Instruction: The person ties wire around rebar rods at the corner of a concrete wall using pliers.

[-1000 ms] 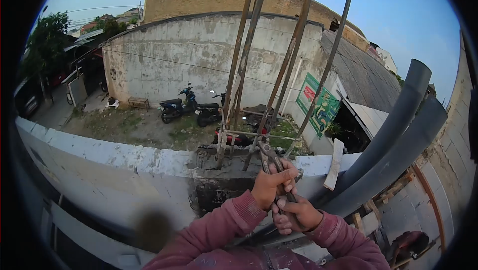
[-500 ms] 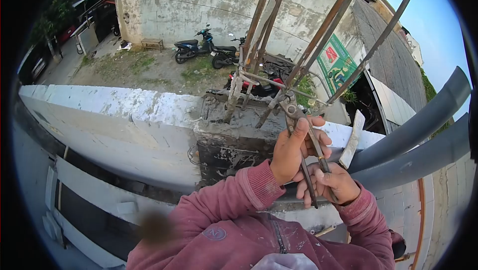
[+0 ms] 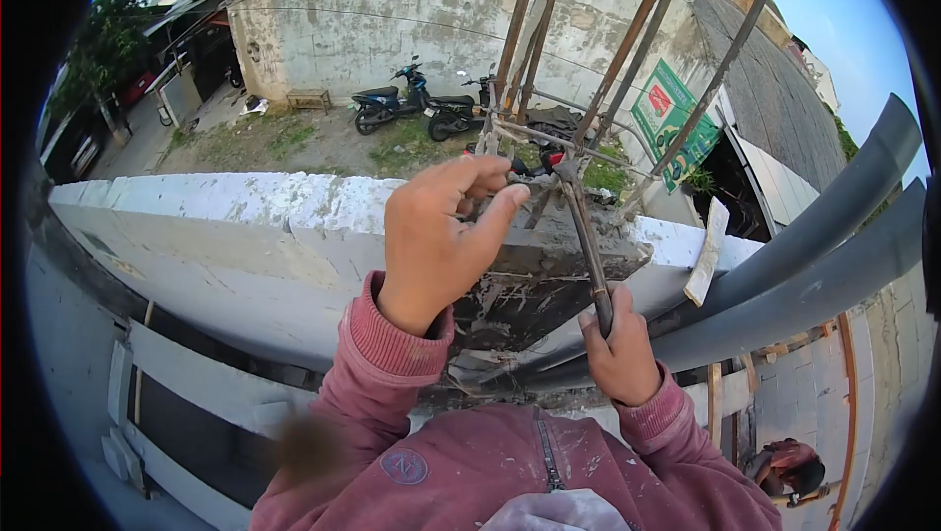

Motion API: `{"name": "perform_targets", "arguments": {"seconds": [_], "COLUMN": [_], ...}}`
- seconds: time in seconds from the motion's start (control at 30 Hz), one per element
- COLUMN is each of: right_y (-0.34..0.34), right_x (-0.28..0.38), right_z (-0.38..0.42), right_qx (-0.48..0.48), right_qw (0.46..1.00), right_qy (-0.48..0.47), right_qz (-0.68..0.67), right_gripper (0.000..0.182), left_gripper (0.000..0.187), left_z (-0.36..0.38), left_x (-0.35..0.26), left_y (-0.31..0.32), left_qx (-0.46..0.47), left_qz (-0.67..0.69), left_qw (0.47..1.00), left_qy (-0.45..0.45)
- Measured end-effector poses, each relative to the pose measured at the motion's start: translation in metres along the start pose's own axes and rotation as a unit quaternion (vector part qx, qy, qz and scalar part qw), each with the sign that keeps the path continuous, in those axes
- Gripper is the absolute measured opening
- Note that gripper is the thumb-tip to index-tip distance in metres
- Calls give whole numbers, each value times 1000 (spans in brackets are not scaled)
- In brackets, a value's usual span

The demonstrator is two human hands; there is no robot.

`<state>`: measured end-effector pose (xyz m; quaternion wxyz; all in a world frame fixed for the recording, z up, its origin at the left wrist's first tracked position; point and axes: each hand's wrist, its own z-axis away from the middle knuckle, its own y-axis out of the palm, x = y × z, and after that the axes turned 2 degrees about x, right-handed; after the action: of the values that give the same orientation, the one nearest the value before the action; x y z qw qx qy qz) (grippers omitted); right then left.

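Note:
My right hand (image 3: 623, 347) is wrapped round the closed handles of the pincers (image 3: 586, 242). The head of the pincers is up at the rebar frame (image 3: 578, 144), by a joint of a vertical bar and a cross bar. My left hand (image 3: 446, 232) is raised to the left of the pincers, over the concrete column top (image 3: 569, 262). Its fingers are curled, with thumb and fingertips apart and nothing visible between them. The far side of its fingers is partly hidden.
A white-topped wall (image 3: 216, 200) runs left of the column. Two grey pipes (image 3: 814, 227) and a pale strip (image 3: 706, 252) lie at the right. Motorbikes (image 3: 390, 100) stand below. Another person (image 3: 789, 467) is low at the right.
My left hand has let go of the pincers and moved left and up. The pincer handles have come together in my right hand. The other person now shows more at lower right.

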<state>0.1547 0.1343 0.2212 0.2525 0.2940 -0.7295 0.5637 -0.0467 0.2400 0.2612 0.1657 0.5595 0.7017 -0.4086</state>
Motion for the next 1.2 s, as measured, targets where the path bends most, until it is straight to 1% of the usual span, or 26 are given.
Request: {"name": "perform_targets", "arguments": {"seconds": [0.03, 0.07, 0.1, 0.13, 0.17, 0.2, 0.27, 0.3, 0.33, 0.37, 0.47, 0.5, 0.53, 0.6, 0.63, 0.73, 0.77, 0.87, 0.9, 1.0, 1.03, 1.13, 1.17, 1.2], "right_y": [1, 1, -1, -3, -2, 9, 28, 14, -8, -15, -16, -19, -11, 2, 5, -11, -9, 3, 12, 40, 47, 66, 59, 55], "right_x": [1, 1, 3, 8, 9, 13, 1, -8, -16, -15, -6, 4, 5, 3, -7, -22, -26, -18, -20, -8, -11, -33, -36, -41], "right_z": [-1, -3, -11, -21, -24, -23, -5, -2, -2, -4, -22, -33, -37, -31, -15, -9, -11, -27, -32, -42, -42, -19, -13, -5], "right_qx": [23, 46, 159, 257, 329, 348, 272, 229, 181, 185, 281, 297, 286, 258, 275, 261, 270, 283, 314, 328, 334, 285, 317, 330], "right_qw": [999, 998, 950, 838, 667, 646, 722, 822, 903, 908, 809, 782, 779, 770, 757, 809, 788, 823, 828, 784, 802, 765, 776, 773], "right_qy": [5, 11, 95, 175, 241, 203, 188, 182, 166, 172, 223, 250, 241, 233, 223, 203, 215, 165, 146, 126, 117, 102, 93, 89], "right_qz": [-22, -43, -251, -449, -623, -648, -607, -488, -353, -334, -465, -487, -503, -535, -548, -486, -510, -463, -441, -511, -481, -568, -538, -534], "right_gripper": [21, 21, 19, 18, 17, 13, 13, 14, 16, 18, 23, 22, 20, 18, 18, 19, 18, 22, 35, 49, 64, 74, 79, 78], "left_gripper": [31, 32, 33, 34, 34, 37, 34, 32, 31, 28, 27, 26, 27, 27, 25, 25, 24, 25, 25, 24, 29, 26, 24, 26], "left_z": [-16, -32, -43, -52, -57, -61, -60, -61, -62, -63, -69, -71, -72, -74, -75, -75, -74, -76, -76, -77, -76, -70, -65, -51], "left_x": [9, 18, 26, 33, 37, 38, 26, 29, 31, 30, 32, 32, 32, 35, 36, 41, 38, 40, 43, 47, 45, 42, 32, 28], "left_y": [-2, -2, 3, 12, 23, 30, 31, 30, 28, 26, 19, 16, 15, 16, 19, 17, 18, 17, 18, 21, 17, 21, 22, 25], "left_qx": [-95, -187, -182, -169, -149, -123, -100, -81, -70, -69, -37, -25, -17, -7, -30, -83, -80, -84, -84, -100, -68, -171, -250, -245], "left_qz": [-87, -170, -109, -46, 20, 86, 146, 157, 169, 161, 136, 125, 140, 177, 207, 148, 185, 113, 114, 115, 77, -26, -97, -79], "left_qw": [985, 939, 953, 964, 973, 978, 983, 983, 983, 984, 990, 992, 990, 984, 977, 983, 978, 987, 988, 986, 992, 972, 941, 942], "left_qy": [118, 232, 217, 199, 178, 144, 57, 41, 28, 31, -17, -22, -28, 1, 27, 75, 56, 73, 67, 69, 74, 160, 206, 215]}}
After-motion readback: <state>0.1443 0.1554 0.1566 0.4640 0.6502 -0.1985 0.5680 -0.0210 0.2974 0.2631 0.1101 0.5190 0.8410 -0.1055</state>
